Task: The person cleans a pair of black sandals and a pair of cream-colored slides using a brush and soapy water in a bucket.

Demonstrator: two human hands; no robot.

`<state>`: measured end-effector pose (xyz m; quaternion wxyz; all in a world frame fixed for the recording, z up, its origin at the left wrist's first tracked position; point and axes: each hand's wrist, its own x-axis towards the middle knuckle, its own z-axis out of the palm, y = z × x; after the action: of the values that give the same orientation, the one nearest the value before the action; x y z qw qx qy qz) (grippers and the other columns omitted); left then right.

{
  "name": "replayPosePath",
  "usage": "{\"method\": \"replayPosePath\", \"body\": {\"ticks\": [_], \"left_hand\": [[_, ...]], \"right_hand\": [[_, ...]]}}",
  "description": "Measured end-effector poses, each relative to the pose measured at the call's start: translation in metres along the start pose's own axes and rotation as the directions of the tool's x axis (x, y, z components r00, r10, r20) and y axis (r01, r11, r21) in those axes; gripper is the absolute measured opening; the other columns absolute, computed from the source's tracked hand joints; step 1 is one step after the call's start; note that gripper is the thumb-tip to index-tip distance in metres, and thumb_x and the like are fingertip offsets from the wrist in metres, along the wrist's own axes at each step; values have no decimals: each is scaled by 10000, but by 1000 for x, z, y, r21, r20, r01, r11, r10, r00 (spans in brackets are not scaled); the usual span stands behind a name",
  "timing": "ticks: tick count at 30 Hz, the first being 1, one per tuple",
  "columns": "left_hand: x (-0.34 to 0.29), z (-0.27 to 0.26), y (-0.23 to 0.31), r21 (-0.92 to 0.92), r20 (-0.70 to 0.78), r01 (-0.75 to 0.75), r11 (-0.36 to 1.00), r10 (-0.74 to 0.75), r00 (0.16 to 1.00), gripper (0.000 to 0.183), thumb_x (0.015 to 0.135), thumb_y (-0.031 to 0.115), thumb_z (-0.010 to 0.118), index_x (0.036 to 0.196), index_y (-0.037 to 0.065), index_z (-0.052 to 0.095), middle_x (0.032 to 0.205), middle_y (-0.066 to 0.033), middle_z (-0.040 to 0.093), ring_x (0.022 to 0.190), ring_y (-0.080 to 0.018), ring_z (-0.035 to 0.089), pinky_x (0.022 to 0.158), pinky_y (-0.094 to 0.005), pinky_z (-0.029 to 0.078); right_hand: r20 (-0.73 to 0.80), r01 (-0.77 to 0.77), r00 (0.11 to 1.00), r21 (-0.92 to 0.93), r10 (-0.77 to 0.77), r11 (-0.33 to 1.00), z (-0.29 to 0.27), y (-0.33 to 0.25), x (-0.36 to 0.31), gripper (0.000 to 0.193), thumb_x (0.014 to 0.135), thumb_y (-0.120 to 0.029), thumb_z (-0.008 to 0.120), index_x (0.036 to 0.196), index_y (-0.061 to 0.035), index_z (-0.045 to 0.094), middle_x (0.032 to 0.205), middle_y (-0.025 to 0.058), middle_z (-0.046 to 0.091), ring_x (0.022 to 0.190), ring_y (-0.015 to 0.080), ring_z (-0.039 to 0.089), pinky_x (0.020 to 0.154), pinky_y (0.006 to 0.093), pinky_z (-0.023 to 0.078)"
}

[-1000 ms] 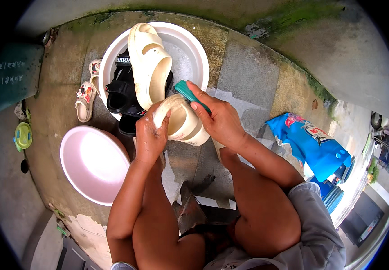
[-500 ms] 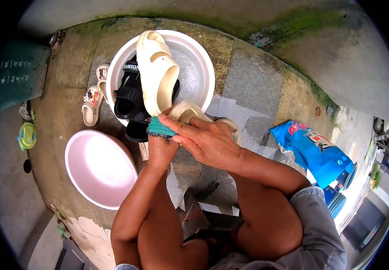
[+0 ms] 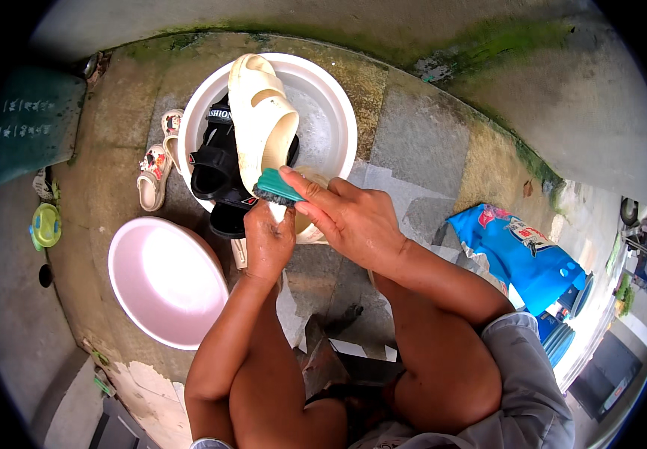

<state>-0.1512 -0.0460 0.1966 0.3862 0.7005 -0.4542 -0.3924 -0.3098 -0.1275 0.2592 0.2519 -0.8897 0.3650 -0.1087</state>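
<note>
On wet concrete ground (image 3: pixel 428 142), right hand (image 3: pixel 353 221) grips brush (image 3: pixel 277 187).

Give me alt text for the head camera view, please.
A crouching person's right hand presses a green scrub brush onto a cream slipper gripped by the left hand, beside a white basin holding cream and black sandals; an empty pink basin sits left.

Bare concrete right of the white basin (image 3: pixel 338 112); pink basin (image 3: pixel 160 278) crowding left.

brush (image 3: pixel 277 185) teal | sandal (image 3: pixel 263 123) cream | basin (image 3: pixel 160 280) pink | bag (image 3: pixel 522 254) blue
</note>
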Motion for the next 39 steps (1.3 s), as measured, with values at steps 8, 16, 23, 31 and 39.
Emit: {"method": "replayPosePath", "body": {"ticks": [8,16,23,31,39], "left_hand": [[0,-4,6,-102,-122,-12,995,-1,993,213,945,64,620,1129,-41,644,910,-144,709,845,-168,660,796,-321,514],[6,-11,-6,-302,-63,91,949,-115,991,325,1006,275,623,1136,-23,626,999,-76,687,918,-159,627,819,-292,502],[0,-11,-7,-283,-12,174,943,-185,983,323,1004,303,629,1075,-11,661,949,-59,691,860,-115,597,816,-262,487],[1,-26,-17,-640,-101,290,711,-452,886,353,1002,309,631,1113,-26,652,987,-72,694,871,-120,610,824,-271,495],[2,-21,-19,-457,-54,246,855,-303,951,352,990,315,649,1106,-18,656,992,-74,689,888,-127,609,836,-273,492]], "right_hand": [[-133,-161,974,161,184,974,26,27,-13,477,961,-284,631,1431,-267,552,748,93,648,586,260,634,523,370,513],[-17,-100,995,104,102,990,16,34,-11,491,944,-284,643,1427,-298,555,731,61,596,597,222,614,548,347,505],[-50,-86,994,251,102,964,35,30,-4,470,964,-309,611,1429,-316,546,678,69,563,574,252,596,548,366,505],[94,-107,992,244,86,964,30,42,-21,458,976,-296,608,1430,-314,549,750,70,636,634,230,637,606,351,524],[72,-76,995,208,62,975,27,36,4,475,958,-298,630,1425,-330,551,729,66,622,640,247,635,594,358,517]]}}
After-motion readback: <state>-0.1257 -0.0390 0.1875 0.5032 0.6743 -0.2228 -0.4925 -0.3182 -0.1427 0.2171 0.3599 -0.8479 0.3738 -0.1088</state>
